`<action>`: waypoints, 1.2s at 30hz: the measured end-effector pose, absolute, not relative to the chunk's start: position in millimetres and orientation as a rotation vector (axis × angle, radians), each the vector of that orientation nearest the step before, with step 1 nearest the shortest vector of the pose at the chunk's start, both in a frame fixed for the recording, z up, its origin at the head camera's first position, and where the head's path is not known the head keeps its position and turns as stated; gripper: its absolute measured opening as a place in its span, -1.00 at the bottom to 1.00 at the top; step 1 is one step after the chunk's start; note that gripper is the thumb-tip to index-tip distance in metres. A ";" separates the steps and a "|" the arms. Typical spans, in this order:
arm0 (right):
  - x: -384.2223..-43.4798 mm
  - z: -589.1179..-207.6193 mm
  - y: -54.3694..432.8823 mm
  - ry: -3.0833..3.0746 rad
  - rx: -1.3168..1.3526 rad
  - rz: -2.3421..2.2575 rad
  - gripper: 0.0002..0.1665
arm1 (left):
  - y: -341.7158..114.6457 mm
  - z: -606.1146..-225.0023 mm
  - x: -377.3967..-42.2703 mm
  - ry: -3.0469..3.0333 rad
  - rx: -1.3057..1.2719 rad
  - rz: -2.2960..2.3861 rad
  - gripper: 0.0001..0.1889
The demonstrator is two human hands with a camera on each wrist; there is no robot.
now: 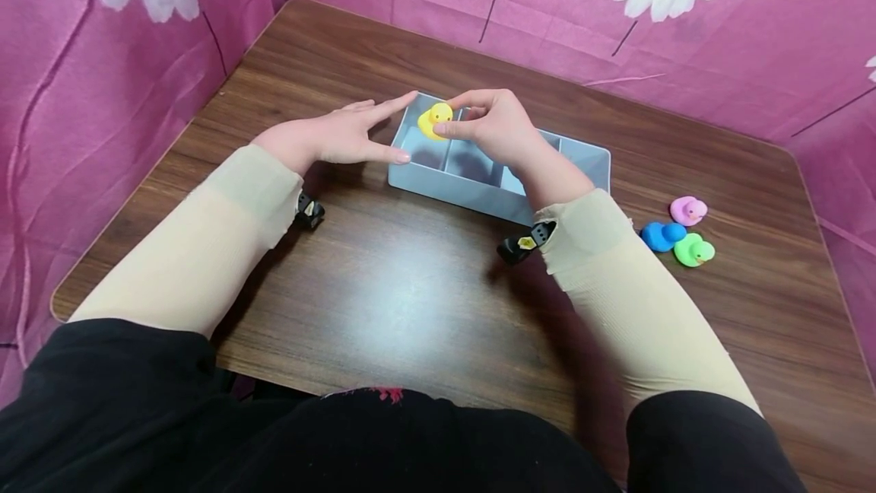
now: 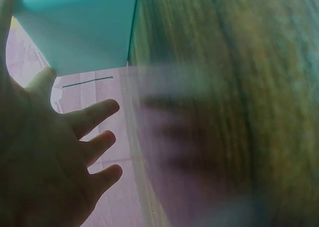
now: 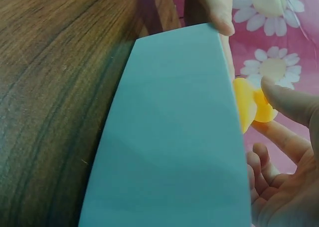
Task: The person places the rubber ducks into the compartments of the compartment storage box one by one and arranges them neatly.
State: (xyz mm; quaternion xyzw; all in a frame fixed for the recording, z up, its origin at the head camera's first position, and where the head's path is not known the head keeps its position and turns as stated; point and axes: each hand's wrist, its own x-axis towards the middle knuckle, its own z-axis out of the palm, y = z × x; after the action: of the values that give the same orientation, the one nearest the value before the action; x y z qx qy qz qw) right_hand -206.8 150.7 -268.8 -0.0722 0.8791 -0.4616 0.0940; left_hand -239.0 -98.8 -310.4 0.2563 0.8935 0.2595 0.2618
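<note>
Right hand (image 1: 499,124) pinches the yellow duck (image 1: 431,122) by its head, thumb one side, index finger the other; remaining fingers curl loosely, nothing else in them. Duck is upright over the left-end compartment (image 1: 426,156) of the grey box (image 1: 458,190). Right wrist view shows much of it above the near wall (image 1: 424,183); its underside is hidden, so can't tell if it touches the floor in there.

Left hand (image 1: 342,134) grasps nothing: fingers spread, index finger at the far left corner, thumb near the front one. Reads as steadying the box, my guess.

Doing this well, assuming it's a set-down: go straight down, duck level, centred between the end wall and the first divider (image 1: 448,158). Head grip leaves the body free to swing, so seat the base before easing the thumb off. Curled fingers sit close to the rim and dividers; watch for a knuckle snag on the way out. Left hand only needs light pressure; too much could slide the box on the table (image 1: 397,310). Its index finger and thumb should stay out of the duck's path.

Pink duck (image 1: 687,211), blue duck (image 1: 661,236) and green duck (image 1: 694,250) are grouped right of the box, beyond the right forearm.
</note>
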 end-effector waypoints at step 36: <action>-207.5 -286.6 123.1 2.772 0.079 -0.838 -0.42 | -98.2 -309.7 -235.3 2.407 0.704 0.761 0.01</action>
State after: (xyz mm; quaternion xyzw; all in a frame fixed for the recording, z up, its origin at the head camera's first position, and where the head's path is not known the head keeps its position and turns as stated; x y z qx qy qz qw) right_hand -207.5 123.1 -286.6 0.0271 0.9497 -0.2871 0.1222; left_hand -235.3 -98.2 -309.7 0.2597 0.8874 0.2806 0.2577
